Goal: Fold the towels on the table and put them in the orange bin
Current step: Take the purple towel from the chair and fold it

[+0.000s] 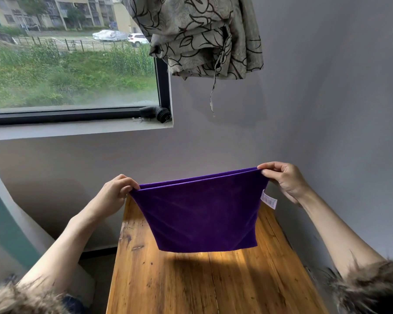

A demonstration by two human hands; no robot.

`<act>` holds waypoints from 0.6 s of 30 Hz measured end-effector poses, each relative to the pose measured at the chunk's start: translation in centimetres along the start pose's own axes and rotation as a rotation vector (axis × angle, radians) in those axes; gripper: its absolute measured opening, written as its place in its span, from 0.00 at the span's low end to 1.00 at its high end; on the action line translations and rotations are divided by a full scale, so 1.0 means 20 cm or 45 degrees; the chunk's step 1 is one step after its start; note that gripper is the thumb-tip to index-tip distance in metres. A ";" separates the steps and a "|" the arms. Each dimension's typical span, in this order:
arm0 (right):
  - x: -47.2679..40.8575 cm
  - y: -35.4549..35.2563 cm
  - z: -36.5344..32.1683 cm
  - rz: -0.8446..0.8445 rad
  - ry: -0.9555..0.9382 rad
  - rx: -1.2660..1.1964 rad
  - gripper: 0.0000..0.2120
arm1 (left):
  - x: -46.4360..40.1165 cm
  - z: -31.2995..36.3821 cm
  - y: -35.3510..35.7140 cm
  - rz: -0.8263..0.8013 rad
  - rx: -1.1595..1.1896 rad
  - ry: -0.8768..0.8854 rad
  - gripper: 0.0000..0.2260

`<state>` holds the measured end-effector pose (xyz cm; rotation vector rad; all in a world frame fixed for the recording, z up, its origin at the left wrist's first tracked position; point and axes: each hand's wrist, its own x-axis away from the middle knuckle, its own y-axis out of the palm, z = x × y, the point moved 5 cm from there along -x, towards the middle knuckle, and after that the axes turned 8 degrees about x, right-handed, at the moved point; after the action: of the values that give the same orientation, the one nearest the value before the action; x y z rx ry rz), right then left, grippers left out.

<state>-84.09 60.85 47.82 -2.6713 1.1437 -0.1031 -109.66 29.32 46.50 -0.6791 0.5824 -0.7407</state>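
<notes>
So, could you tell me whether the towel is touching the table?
Apart. In the head view the towel hangs from both hands, and its lower edge sits clear of the table, with its shadow falling on the wood below it.

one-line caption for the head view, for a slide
Left hand and right hand pinch the top corners of a doubled purple towel, hanging above a wooden table.

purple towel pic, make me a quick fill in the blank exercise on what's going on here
1. The towel held up over the table is ____ in colour.
2. The left hand and right hand each pinch a top ____ of the towel.
3. The table under the towel is made of ____.
4. A white ____ hangs at the towel's right edge.

Missing words: purple; corner; wood; label
</notes>
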 end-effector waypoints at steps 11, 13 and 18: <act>-0.03 -0.03 0.02 0.034 0.001 0.047 0.11 | -0.01 0.00 0.06 -0.102 -0.147 0.115 0.13; -0.03 -0.04 0.00 0.069 -0.058 0.228 0.10 | -0.01 0.00 0.06 -0.091 -0.136 0.120 0.12; -0.04 -0.03 -0.04 0.062 -0.152 0.413 0.08 | -0.02 -0.02 0.04 0.009 -0.034 0.044 0.11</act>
<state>-84.40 61.68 48.70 -2.3318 1.0539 -0.1085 -109.77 29.94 45.71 -0.6893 0.6268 -0.7401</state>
